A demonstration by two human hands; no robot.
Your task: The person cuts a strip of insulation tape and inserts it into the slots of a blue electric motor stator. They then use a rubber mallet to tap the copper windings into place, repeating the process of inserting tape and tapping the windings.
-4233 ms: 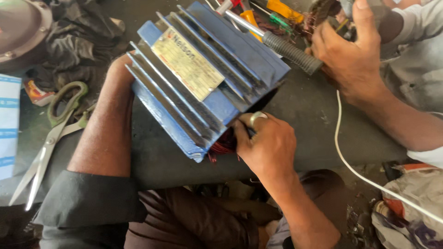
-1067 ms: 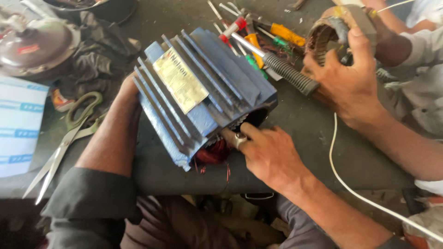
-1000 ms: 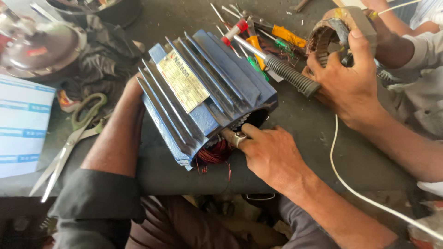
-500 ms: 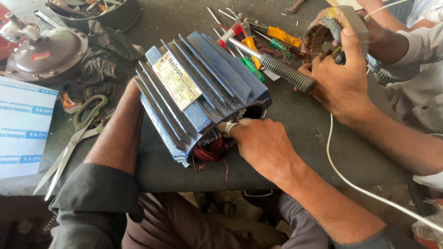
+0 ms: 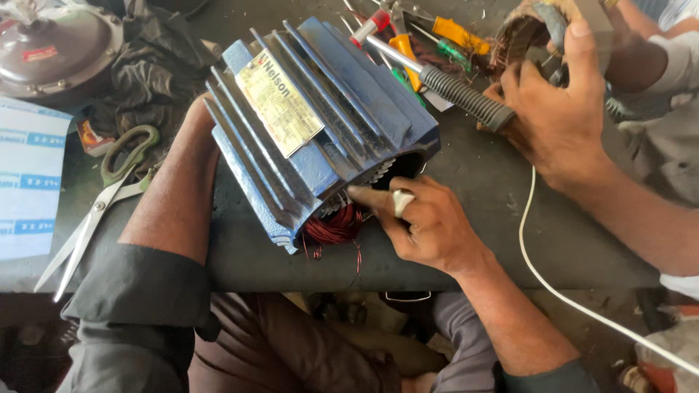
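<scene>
We saw a dark grey, scuffed tabletop (image 5: 510, 189) crowded with workshop clutter, shot from above. A blue finned motor housing (image 5: 320, 116) lay tilted on it near the front edge, a yellowish plate on its upper side, the open end facing us with red-copper winding wire (image 5: 335, 227) spilling out.

The right hand (image 5: 429, 225) sat at that open end, index finger stretched onto the rim, the other fingers curled around a small white piece (image 5: 402, 201), so clamped on it. The left hand was hidden behind the housing; only the forearm (image 5: 178, 196) showed, pressed along the housing's left side, so we could not tell how its fingers stood.

Left of the forearm, scissors with green handles (image 5: 109, 185) lay flat, beside a white-and-blue printed sheet (image 5: 29, 182). A dark rag (image 5: 145, 65) and a round metal cover (image 5: 62, 47) sat at the far left. Behind the housing, screwdrivers (image 5: 444, 33) with yellow, red and green handles were heaped.

At the right, another person's hand (image 5: 561, 109) gripped a ribbed black handle (image 5: 466, 98) and a wound coil part (image 5: 524, 33). A white cable (image 5: 568, 291) trailed off the tabletop edge.
</scene>
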